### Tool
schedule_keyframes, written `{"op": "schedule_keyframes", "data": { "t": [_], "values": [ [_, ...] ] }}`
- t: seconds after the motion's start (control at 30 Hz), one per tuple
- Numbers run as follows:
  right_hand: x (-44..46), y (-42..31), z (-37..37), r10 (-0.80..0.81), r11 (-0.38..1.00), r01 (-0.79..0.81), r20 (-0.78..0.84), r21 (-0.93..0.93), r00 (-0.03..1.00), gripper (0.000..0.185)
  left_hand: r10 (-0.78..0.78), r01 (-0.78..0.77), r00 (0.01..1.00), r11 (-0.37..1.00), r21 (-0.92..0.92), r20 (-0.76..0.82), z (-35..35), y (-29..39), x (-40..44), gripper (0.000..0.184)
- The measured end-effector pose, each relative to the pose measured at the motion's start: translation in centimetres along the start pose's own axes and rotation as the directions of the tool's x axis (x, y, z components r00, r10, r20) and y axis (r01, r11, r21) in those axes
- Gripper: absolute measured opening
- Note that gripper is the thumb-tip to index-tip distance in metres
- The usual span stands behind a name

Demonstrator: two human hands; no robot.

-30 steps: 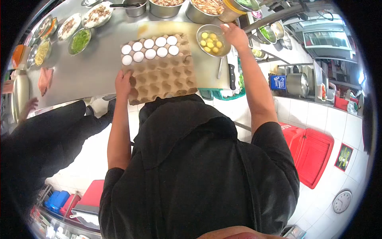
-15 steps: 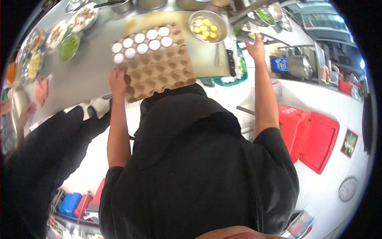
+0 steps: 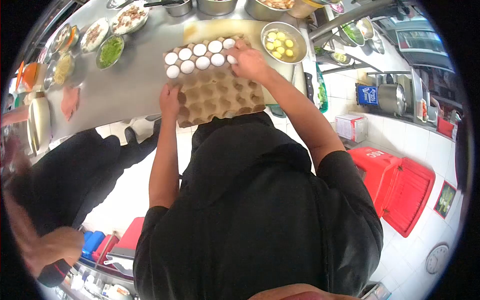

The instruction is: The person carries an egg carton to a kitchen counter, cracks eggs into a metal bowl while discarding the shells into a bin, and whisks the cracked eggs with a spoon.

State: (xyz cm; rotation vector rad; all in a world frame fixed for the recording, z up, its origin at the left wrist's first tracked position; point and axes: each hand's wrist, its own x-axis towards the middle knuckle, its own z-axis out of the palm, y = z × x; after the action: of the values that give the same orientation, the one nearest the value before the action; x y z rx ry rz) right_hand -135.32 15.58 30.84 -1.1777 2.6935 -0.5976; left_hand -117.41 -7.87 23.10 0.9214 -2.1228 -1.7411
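My left hand (image 3: 170, 102) grips the left edge of a cardboard egg tray (image 3: 220, 97). The tray lies at the table's front edge, with white eggs (image 3: 202, 62) in its far rows and bare cups nearer me. Over the tray's far right corner, my right hand (image 3: 248, 61) has its fingers curled at a white egg (image 3: 231, 59), which they partly cover. Just right of the tray stands a metal bowl (image 3: 284, 43) holding several yolks in clear liquid. A knife with a black handle (image 3: 309, 86) lies right of the board.
Bowls of shredded greens (image 3: 110, 51) and noodles (image 3: 62, 70) stand at left, beside raw meat (image 3: 70, 102). Metal pots (image 3: 216, 6) line the back. A co-worker's arm (image 3: 55, 246) reaches in at lower left. A red cooler (image 3: 372, 167) stands at right.
My right hand has come back from beyond the bowl's right side to the eggs at the tray's right end. My left hand stays on the tray. The co-worker's arm has come nearer at lower left.
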Motion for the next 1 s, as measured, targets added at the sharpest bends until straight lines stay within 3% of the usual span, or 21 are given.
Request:
{"op": "schedule_keyframes", "data": {
  "t": [0.03, 0.13, 0.2, 0.23, 0.27, 0.3, 0.33, 0.4, 0.43, 0.47, 0.57, 0.63, 0.7, 0.77, 0.83, 0.87, 0.93, 0.97, 1.0],
  "values": [
    [-0.2, 0.3, -0.5, -0.002, 1.0, 0.002, -0.009, 0.018, 1.0, 0.042, -0.02, 0.02, 1.0, 1.0, 0.013, 0.002, -0.1, 0.3, -0.1, 0.021],
    [-1.6, 2.3, -1.2, 0.177, 0.93, -0.06, -0.298, 0.363, 0.938, 0.038, -0.018, 0.018, 1.0, 0.999, 0.036, 0.013, -0.1, -0.1, 0.3, 0.022],
    [-4.1, 6.1, -1.5, 0.469, 0.731, -0.179, -0.295, 0.659, 0.832, 0.037, -0.022, 0.022, 0.999, 1.0, 0.011, 0.025, -0.2, -0.5, 0.2, 0.023],
    [-6.0, 7.9, -2.7, 0.532, 0.661, -0.122, -0.348, 0.74, 0.772, 0.04, -0.001, 0.001, 1.0, 1.0, -0.01, 0.024, -0.1, -1.1, 0.3, 0.023],
    [-8.4, 9.9, -4.1, 0.603, 0.588, -0.055, -0.392, 0.807, 0.695, 0.042, 0.022, -0.021, 0.999, 0.999, -0.029, 0.034, 0.2, -1.9, 0.6, 0.023],
    [-11.0, 11.4, -5.4, 0.696, 0.416, 0.059, -0.359, 0.907, 0.622, 0.045, 0.045, -0.042, 0.998, 0.998, -0.048, 0.043, 0.6, -2.3, 0.8, 0.024],
    [-13.4, 12.7, -6.2, 0.778, 0.369, 0.021, -0.321, 0.929, 0.54, 0.049, 0.088, -0.09, 0.995, 0.994, 0.054, 0.04, 0.3, -1.5, 0.5, 0.022],
    [-19.8, 17.4, -5.1, 0.905, 0.211, 0.06, -0.219, 0.976, 0.366, 0.04, 0.087, -0.088, 0.995, 0.996, 0.022, 0.057, -1.1, -2.7, 1.0, 0.02],
    [-22.4, 18.2, -5.3, 0.959, 0.153, 0.009, -0.15, 0.988, 0.239, 0.048, 0.086, -0.086, 0.994, 0.996, 0.007, 0.068, -0.8, -3.1, 1.3, 0.018],
    [-25.1, 20.4, -3.6, 0.976, 0.156, -0.013, -0.152, 0.988, 0.153, 0.043, 0.054, -0.053, 0.997, 0.998, -0.024, 0.055, -0.7, -2.9, 1.1, 0.017],
    [-30.3, 22.8, 0.6, 0.977, -0.022, -0.011, 0.02, 1.0, -0.212, 0.034, -0.009, 0.012, 0.999, 0.997, -0.081, 0.034, -0.9, -1.3, 0.5, 0.015],
    [-30.4, 21.1, 3.8, 0.974, 0.028, -0.044, -0.037, 0.999, -0.222, 0.026, -0.005, 0.008, 0.999, 0.997, -0.073, 0.037, -1.2, -0.7, 0.1, 0.014],
    [-28.9, 18.3, 5.1, 0.992, -0.021, -0.126, 0.037, 0.992, 0.123, 0.026, -0.015, 0.018, 0.999, 0.997, -0.081, 0.032, -1.1, -1.0, 0.4, 0.015],
    [-28.1, 17.0, 5.4, 0.985, -0.005, -0.075, 0.018, 0.997, 0.174, 0.026, -0.008, 0.009, 0.999, 1.0, -0.029, 0.032, -1.4, -2.0, 0.9, 0.016],
    [-28.5, 18.7, 6.5, 0.995, -0.016, 0.079, 0.008, 0.997, 0.104, 0.025, 0.027, -0.03, 0.998, 0.997, 0.064, 0.052, -1.7, -4.4, 2.4, 0.018],
    [-29.1, 19.5, 6.8, 0.998, -0.018, 0.156, 0.007, 0.988, 0.069, 0.024, 0.186, -0.213, 0.976, 0.921, 0.326, 0.113, -2.7, -5.1, 2.7, 0.02],
    [-29.9, 20.8, 4.0, 0.995, 0.031, 0.246, -0.053, 0.969, 0.082, 0.02, 0.438, -0.545, 0.83, 0.499, 0.674, 0.347, -4.0, -4.8, 2.9, 0.023],
    [-31.3, 22.9, 2.9, 0.97, 0.047, 0.196, -0.091, 0.979, 0.224, 0.016, 0.309, -0.411, 0.911, 0.649, 0.64, 0.272, -3.8, -2.0, 2.2, 0.027],
    [-31.4, 24.0, 2.4, 0.845, 0.272, -0.01, -0.234, 0.962, 0.48, 0.016, 0.371, -0.397, 0.914, 0.721, 0.568, 0.167, -4.1, -0.2, 1.4, 0.027]
  ]
}}
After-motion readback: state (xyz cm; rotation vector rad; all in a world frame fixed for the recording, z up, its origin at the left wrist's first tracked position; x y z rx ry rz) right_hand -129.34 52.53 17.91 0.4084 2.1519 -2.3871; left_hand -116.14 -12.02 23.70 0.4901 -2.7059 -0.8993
